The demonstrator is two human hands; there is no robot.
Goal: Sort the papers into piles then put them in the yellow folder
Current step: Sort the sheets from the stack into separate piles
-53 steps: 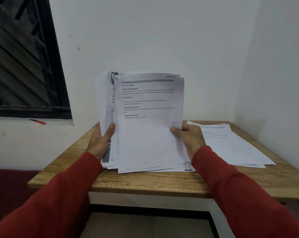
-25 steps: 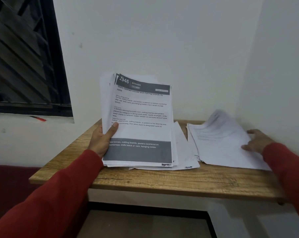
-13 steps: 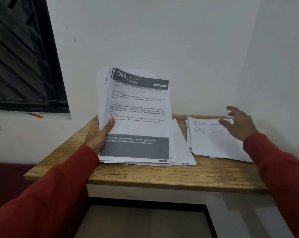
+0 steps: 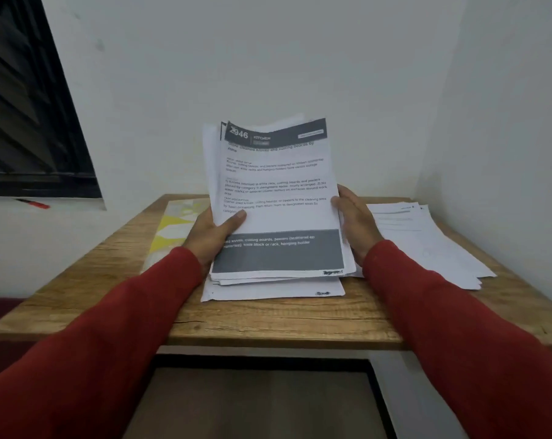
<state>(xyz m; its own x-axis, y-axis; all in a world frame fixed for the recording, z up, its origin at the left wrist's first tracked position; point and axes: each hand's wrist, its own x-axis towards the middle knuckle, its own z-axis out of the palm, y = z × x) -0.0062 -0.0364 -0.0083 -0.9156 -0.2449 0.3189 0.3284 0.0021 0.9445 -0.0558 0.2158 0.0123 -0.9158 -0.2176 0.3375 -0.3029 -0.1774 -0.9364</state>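
I hold a thick stack of printed papers [image 4: 278,198] upright over the middle of the wooden table [image 4: 268,321]; its top sheet has dark bands at top and bottom. My left hand [image 4: 213,234] grips the stack's left edge with the thumb on the front. My right hand [image 4: 355,223] holds the right edge, fingers behind the sheets. A white sheet [image 4: 268,291] lies flat under the stack. A sorted pile of white papers [image 4: 426,242] lies at the table's right. The yellow folder [image 4: 170,229] lies flat at the left, partly hidden by my left hand.
White walls close the table in at the back and the right. A dark window [image 4: 24,122] is at the left, with a red pen [image 4: 35,203] on its sill. The table's front edge is near me.
My right hand left the right pile after laying a sheet there and came back to the right edge of the held stack. The view shifted, and the yellow folder now shows at the left.
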